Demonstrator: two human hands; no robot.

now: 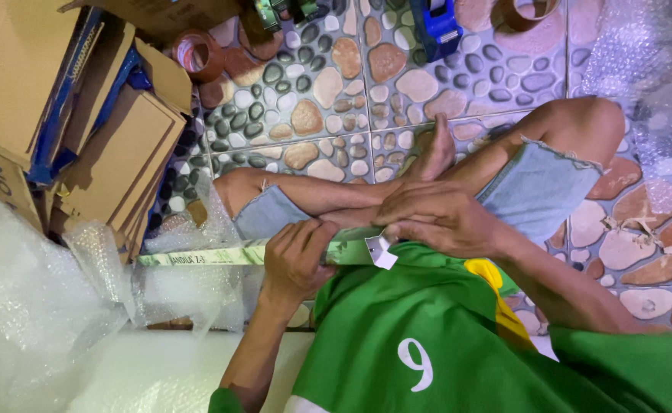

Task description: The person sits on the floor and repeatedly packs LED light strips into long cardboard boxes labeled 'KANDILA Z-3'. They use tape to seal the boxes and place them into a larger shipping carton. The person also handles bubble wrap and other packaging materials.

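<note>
Here the long green box [252,253] spans left hand [296,260] to right hand [435,218].

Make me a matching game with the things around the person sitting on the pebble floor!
Things:
1. tape dispenser
2. bubble wrap
3. flattened cardboard boxes
4. long green box

Descriptions:
A. brown, stacked at upper left
B. blue, at the top edge
C. held in both hands
D. clear, heaped at lower left

Pairs: 1-B, 2-D, 3-A, 4-C
</note>
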